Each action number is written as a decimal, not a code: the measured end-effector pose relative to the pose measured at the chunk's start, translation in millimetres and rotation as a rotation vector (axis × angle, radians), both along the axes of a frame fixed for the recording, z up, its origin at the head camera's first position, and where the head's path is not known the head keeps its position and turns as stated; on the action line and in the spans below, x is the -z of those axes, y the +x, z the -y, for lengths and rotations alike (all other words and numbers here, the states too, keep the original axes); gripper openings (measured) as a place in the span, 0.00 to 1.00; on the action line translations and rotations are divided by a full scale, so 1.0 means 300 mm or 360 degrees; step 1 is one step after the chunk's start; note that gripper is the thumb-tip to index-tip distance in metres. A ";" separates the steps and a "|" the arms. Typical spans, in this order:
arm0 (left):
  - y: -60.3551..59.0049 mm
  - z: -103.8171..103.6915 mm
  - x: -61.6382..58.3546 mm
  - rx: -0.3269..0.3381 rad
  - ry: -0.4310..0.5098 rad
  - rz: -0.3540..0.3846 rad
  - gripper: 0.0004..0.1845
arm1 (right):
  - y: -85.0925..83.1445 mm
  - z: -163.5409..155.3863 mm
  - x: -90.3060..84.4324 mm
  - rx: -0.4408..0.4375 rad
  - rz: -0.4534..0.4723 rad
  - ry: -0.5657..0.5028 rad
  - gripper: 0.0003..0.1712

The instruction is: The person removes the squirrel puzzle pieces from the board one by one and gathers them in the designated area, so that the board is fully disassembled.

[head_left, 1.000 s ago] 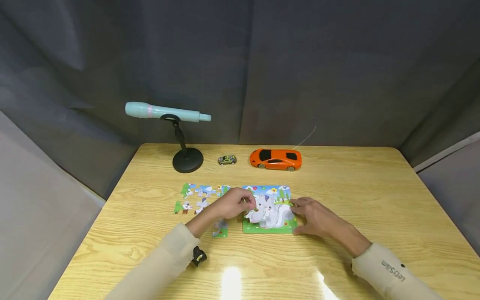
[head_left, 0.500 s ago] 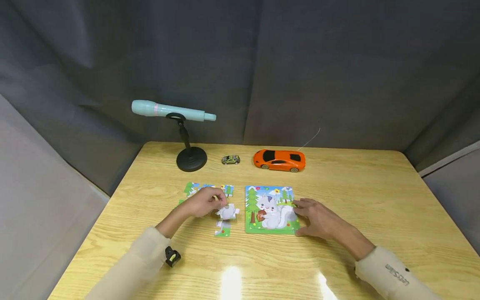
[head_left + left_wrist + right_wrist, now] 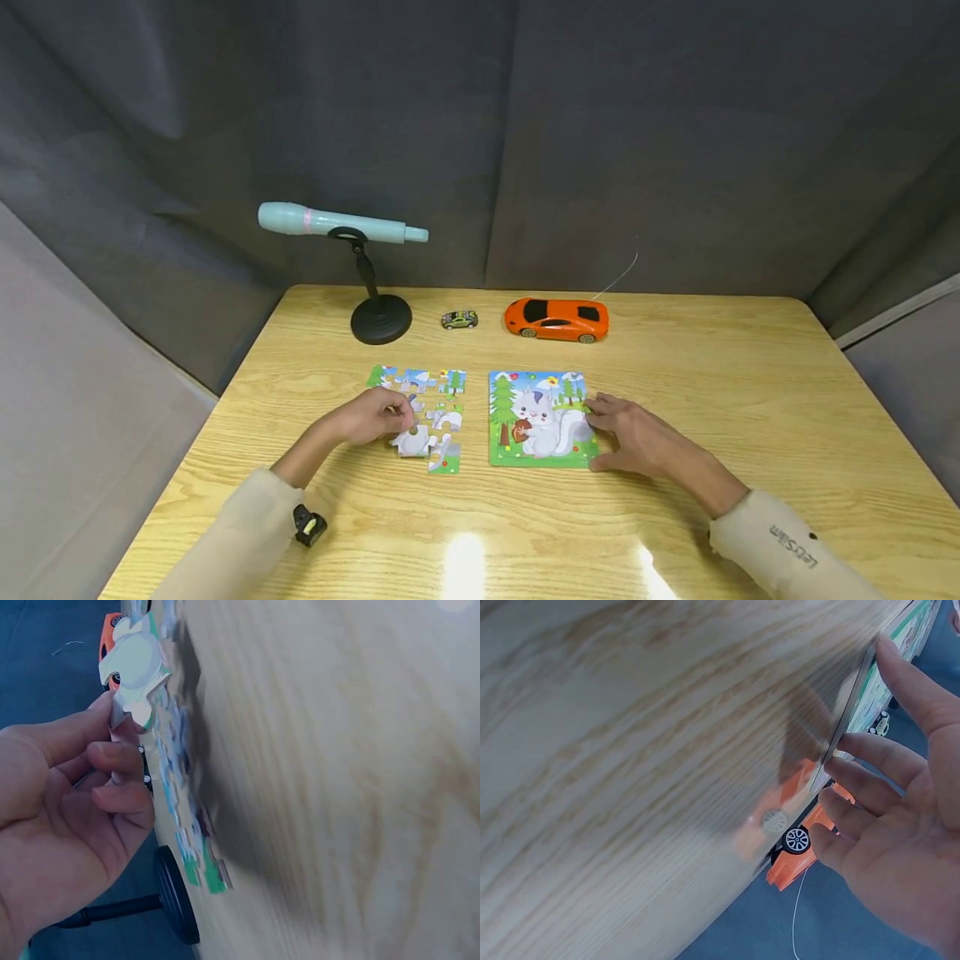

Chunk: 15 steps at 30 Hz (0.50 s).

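Observation:
My left hand (image 3: 371, 417) pinches a jigsaw puzzle piece (image 3: 137, 664) between thumb and fingers. Seen from the head, that piece, grey with a green edge, is held over the lower left of a group of loose puzzle pieces (image 3: 454, 381). To their right lies a square puzzle board (image 3: 543, 425) with a picture of a white squirrel holding an acorn. At the board's right edge rests my right hand (image 3: 636, 435), thumb and fingers spread. The right wrist view has its fingertips (image 3: 841, 742) touching the edge of the board.
Behind the puzzle stand an orange toy car (image 3: 557, 320) with a thin wire and a small green toy car (image 3: 459, 319). A light blue microphone (image 3: 360, 225) sits on a black stand (image 3: 381, 319) at the back left. A dark curtain closes the table's far side.
My left hand has moved left from over the board to the loose pieces, carrying the puzzle piece and uncovering the board's left side. The right hand stays at the board's edge.

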<state>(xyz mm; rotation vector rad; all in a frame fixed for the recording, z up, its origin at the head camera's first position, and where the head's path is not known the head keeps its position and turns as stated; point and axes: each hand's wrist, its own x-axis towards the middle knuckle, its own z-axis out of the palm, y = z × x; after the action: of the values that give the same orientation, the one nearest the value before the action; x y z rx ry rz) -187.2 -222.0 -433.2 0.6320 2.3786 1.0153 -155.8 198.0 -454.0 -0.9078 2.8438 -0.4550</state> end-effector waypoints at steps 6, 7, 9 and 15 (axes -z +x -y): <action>0.019 0.024 0.019 -0.0032 -0.0029 0.0010 0.07 | 0.000 -0.002 -0.002 0.0010 0.0021 0.0002 0.39; 0.022 0.027 0.023 -0.0038 -0.0039 -0.0004 0.07 | 0.000 -0.002 -0.003 0.0012 0.0027 0.0005 0.39; 0.028 0.031 0.032 -0.0055 -0.0061 -0.0042 0.07 | -0.002 -0.002 -0.002 0.0011 0.0030 0.0018 0.39; 0.042 0.033 0.054 -0.0106 -0.0022 -0.0111 0.06 | -0.006 -0.001 -0.002 0.0010 0.0019 0.0037 0.39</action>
<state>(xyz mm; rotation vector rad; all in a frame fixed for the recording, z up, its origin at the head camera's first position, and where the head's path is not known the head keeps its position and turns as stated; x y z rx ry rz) -174.5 -231.9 -449.3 0.5955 2.4801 1.0190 -157.6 198.2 -453.4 -0.8895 2.8359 -0.4261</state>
